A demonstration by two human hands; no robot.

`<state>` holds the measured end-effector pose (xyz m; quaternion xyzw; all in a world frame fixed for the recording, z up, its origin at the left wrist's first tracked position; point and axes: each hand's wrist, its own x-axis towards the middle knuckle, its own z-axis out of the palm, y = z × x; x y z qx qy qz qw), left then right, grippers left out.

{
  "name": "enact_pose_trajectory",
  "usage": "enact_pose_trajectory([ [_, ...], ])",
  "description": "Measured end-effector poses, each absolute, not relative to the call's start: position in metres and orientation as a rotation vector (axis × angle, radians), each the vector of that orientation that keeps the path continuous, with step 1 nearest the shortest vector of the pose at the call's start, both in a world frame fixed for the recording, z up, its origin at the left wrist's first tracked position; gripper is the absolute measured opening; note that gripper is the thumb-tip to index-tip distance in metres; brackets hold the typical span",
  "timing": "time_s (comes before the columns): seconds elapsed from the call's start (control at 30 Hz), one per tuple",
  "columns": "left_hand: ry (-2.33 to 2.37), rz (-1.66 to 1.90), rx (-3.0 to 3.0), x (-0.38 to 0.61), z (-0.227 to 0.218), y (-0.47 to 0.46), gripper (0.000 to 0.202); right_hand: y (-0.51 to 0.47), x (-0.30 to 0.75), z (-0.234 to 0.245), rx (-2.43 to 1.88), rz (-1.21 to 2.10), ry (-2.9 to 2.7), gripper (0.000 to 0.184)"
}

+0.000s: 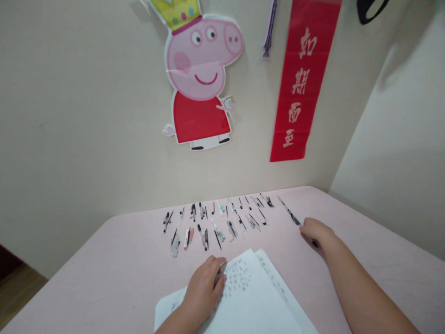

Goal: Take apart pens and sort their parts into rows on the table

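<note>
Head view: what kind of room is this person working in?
Probably a home, perhaps a child's study corner: a cartoon pig cutout and red banner hang above a pink table with pens and written paper.

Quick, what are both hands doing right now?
Left hand: flat on the paper, holding nothing.
Right hand: over a pen on the table; grip cannot be told.

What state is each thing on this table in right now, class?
Left hand: flat, pressing on the paper.
Right hand: curled over a dark pen, which shows only in part.
Sheets of paper: written on, overlapping, lying flat.
Pens: laid out in rows on the pink table, untouched.
</note>
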<state>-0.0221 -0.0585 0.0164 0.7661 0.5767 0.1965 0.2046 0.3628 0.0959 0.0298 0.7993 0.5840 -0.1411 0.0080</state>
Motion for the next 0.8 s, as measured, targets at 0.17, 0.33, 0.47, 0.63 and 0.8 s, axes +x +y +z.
enact_pose_trajectory([
  [0.17, 1.618, 0.551, 2.132, -0.022, 0.018, -0.058, 0.033, 0.095, 0.360, 0.032, 2.516, -0.414, 1.809, 0.026],
  [0.33, 1.611, 0.548, 2.137, -0.022, 0.017, -0.058, 0.034, 0.092, 0.359, 0.037, 2.525, -0.408, 1.784, 0.024],
  [0.47, 1.625, 0.540, 2.136, -0.022, 0.018, -0.058, 0.034, 0.090, 0.355, 0.042, 2.546, -0.393, 1.780, 0.027],
  [0.63, 1.625, 0.554, 2.140, -0.021, 0.019, -0.059, 0.034, 0.089, 0.328, 0.042, 2.581, -0.172, 2.034, 0.025],
  [0.8, 1.614, 0.553, 2.132, -0.023, 0.016, -0.058, 0.034, 0.081, 0.283, 0.037, 2.331, -0.048, 2.500, 0.018],
])
